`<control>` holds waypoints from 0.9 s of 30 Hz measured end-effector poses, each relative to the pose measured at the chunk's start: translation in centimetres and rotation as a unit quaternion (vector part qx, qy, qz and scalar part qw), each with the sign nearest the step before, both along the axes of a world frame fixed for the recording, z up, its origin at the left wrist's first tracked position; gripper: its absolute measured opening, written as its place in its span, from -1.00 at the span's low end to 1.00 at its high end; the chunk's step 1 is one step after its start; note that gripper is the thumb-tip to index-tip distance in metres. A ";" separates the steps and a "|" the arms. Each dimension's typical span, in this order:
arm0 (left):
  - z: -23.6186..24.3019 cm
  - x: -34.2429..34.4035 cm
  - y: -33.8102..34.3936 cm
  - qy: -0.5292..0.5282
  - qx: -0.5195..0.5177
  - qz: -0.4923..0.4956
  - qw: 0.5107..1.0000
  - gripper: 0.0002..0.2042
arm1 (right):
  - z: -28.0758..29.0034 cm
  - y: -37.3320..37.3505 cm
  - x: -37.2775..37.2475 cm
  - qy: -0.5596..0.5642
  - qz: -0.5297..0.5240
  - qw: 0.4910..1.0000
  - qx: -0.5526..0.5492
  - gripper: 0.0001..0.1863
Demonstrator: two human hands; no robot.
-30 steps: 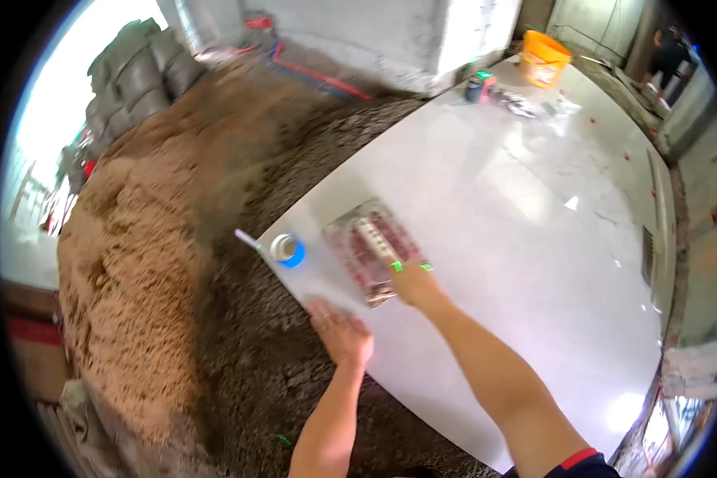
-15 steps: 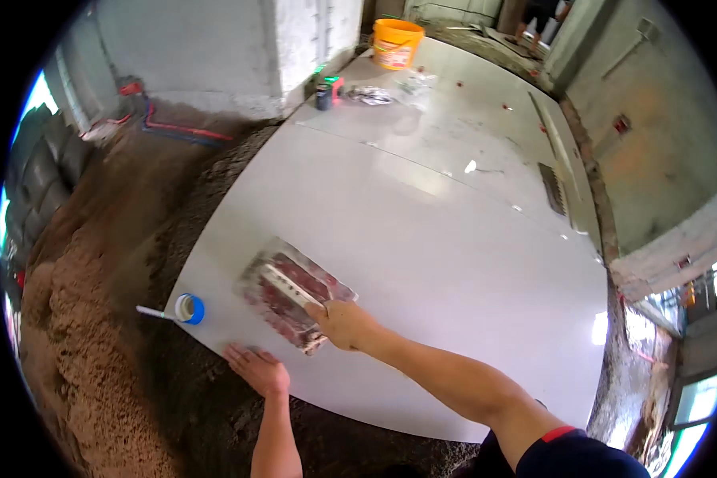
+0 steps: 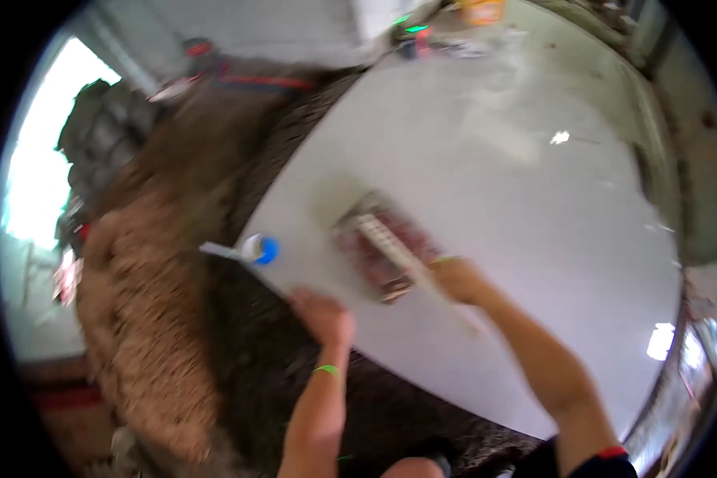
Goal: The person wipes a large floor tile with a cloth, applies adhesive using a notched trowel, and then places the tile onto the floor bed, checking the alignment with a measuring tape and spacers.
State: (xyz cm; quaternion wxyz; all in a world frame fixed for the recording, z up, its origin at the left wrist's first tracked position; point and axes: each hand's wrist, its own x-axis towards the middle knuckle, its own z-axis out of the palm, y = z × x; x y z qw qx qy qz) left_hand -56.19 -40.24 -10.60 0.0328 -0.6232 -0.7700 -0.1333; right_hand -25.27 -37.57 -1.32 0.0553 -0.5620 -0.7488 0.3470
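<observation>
My right hand (image 3: 460,280) is closed around the white, holed handle of a flat reddish-brown float (image 3: 374,259), both blurred. The float rests on a large pale slab (image 3: 494,191). Lying at the slab's near left edge, my left hand (image 3: 323,316) has its fingers toward the corner; they are smeared but look stretched out, with nothing seen in them. Just beyond that hand, a blue-and-white roll-shaped thing (image 3: 260,249) sits at the corner, with a thin white strip (image 3: 217,251) jutting out past the edge.
Left of the slab lie dark wet mortar (image 3: 255,342) and a heap of brown sand (image 3: 147,311). Dark stacked sacks (image 3: 107,131) stand far left. At the back are a small dark-and-red device (image 3: 413,44) with green lights and a yellow bucket (image 3: 482,11). A wall (image 3: 295,32) rises behind.
The view has swung left and down, so everything sits further right and the picture is blurred. My right hand still has the float; my left hand stays by the slab's edge.
</observation>
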 end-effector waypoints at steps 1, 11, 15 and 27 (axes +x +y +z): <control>-0.1 1.7 0.5 -0.013 0.006 -0.016 1.000 -0.38 | -4.0 -2.0 5.9 -0.008 -0.050 0.988 0.146 -0.76; 0.9 3.3 0.3 -0.043 -0.031 0.004 0.999 -0.35 | -10.6 -9.1 18.7 -0.377 -0.451 0.782 0.209 -0.34; 1.2 3.1 -0.3 -0.050 -0.027 -0.012 0.998 -0.36 | -10.7 -8.1 18.6 -0.371 -0.442 0.791 0.202 -0.32; 0.7 3.3 0.8 0.221 -0.297 0.026 0.928 -0.38 | -13.2 -8.3 19.9 -0.375 -0.407 0.792 0.258 -0.30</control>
